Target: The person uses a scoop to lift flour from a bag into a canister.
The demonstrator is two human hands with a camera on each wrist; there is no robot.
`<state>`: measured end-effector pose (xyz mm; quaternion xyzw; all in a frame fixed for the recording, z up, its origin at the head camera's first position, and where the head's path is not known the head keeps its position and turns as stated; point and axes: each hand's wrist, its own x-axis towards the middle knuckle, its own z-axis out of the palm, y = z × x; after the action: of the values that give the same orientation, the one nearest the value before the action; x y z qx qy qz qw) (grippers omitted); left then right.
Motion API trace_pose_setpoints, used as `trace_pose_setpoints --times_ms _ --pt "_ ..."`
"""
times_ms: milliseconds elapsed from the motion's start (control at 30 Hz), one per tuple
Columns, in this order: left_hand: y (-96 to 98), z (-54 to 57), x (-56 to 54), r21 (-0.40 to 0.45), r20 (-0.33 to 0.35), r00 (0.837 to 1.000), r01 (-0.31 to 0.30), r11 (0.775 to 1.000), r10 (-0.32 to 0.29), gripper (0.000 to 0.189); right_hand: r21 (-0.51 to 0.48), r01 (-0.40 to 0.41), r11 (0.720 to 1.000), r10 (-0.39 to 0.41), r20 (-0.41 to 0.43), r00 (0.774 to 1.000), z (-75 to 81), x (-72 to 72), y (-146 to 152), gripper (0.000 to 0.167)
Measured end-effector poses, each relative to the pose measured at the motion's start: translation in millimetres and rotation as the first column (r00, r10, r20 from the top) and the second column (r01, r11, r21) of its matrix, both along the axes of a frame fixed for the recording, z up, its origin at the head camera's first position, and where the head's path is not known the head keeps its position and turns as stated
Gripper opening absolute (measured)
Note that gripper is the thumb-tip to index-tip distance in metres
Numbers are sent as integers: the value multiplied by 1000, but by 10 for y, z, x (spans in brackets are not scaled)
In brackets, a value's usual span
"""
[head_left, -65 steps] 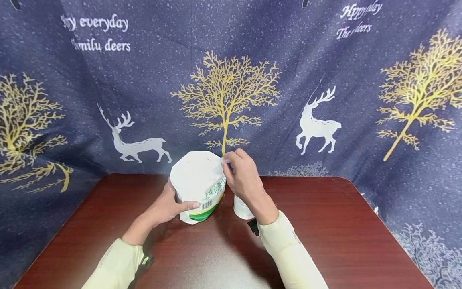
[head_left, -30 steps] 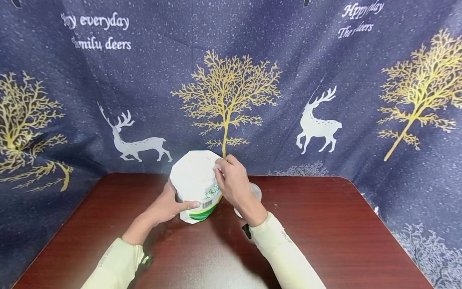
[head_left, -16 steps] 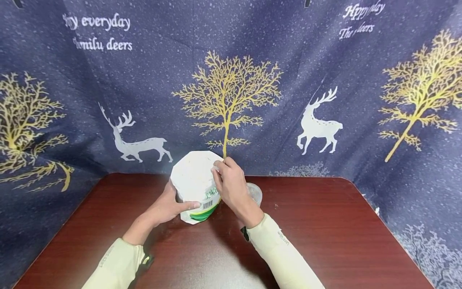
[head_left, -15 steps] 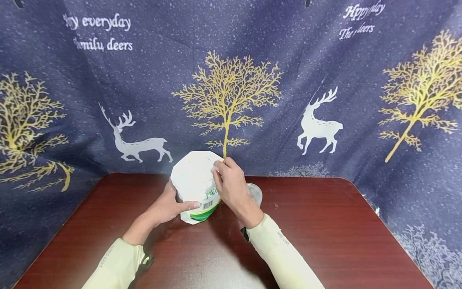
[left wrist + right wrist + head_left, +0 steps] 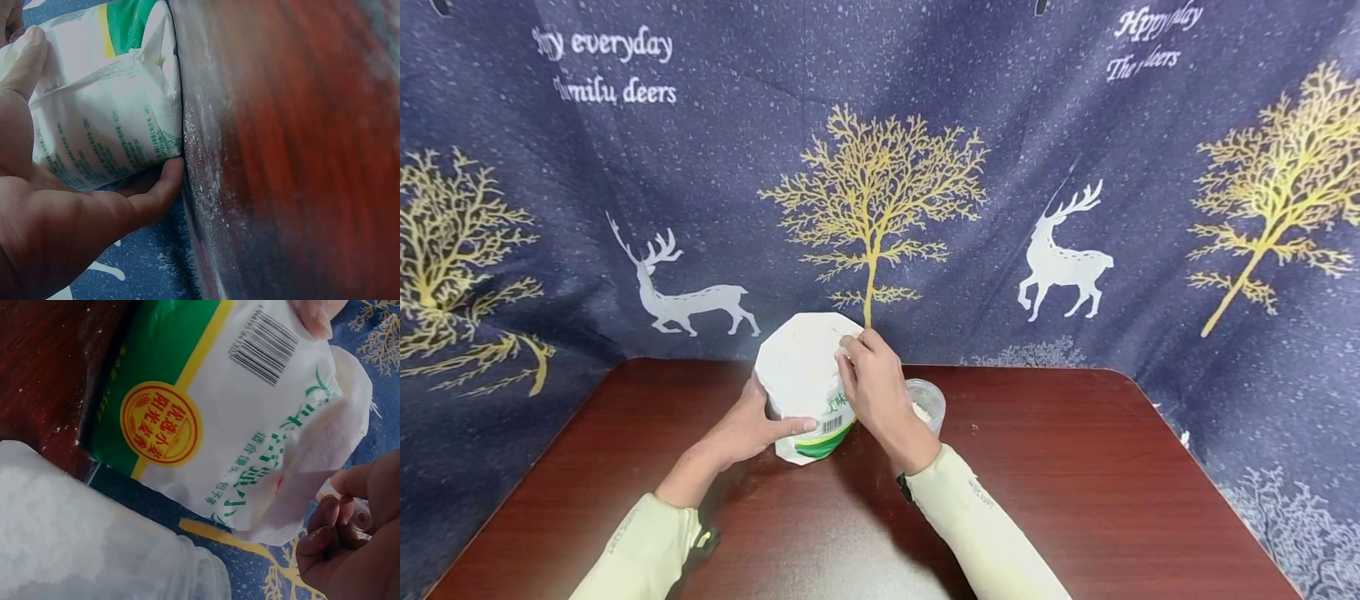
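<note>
A white flour bag (image 5: 805,362) with a green and yellow band stands upright on the table, its pale top facing up. My left hand (image 5: 748,427) grips its left side, thumb across the front below the barcode; in the left wrist view a finger reaches under the bag's lower edge. My right hand (image 5: 880,387) is at the bag's upper right rim. It pinches a pale translucent handle (image 5: 361,517) with a small hole in its end; the handle's other end is hidden. A clear plastic jar (image 5: 931,402) with white powder inside stands right of the bag, partly behind my right wrist.
The reddish-brown wooden table (image 5: 1045,483) carries white powder traces, seen near the bag in both wrist views. A dark blue cloth (image 5: 940,183) printed with trees and deer hangs right behind its far edge. Dark straps sit at both wrists.
My right hand has shifted left and slightly nearer, from beyond the bag's right rim to over its upper right part. More of the jar shows. My left hand and the bag stay put.
</note>
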<state>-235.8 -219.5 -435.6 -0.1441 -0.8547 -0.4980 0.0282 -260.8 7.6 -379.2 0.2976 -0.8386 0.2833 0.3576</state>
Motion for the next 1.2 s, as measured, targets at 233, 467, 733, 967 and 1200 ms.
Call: trace_pose_setpoints --times_ms 233,467,733,967,1200 --pt "-5 1 -9 14 -24 1000 17 1000 -17 118 -15 2 1000 -2 -6 1000 -30 -15 -38 10" --pt "9 -4 10 27 -24 1000 20 999 -19 117 -13 25 1000 -25 5 1000 -51 13 -57 12" --pt "3 -3 6 22 -27 999 23 1000 -22 117 -24 40 999 -40 1 999 -67 16 -79 13" --pt "-2 -16 11 20 -31 999 30 999 -29 116 -18 38 999 -38 17 999 -44 9 -60 10" --pt "-12 -3 -3 -11 -37 999 22 1000 -23 115 -51 28 998 -26 41 999 48 7 -2 12"
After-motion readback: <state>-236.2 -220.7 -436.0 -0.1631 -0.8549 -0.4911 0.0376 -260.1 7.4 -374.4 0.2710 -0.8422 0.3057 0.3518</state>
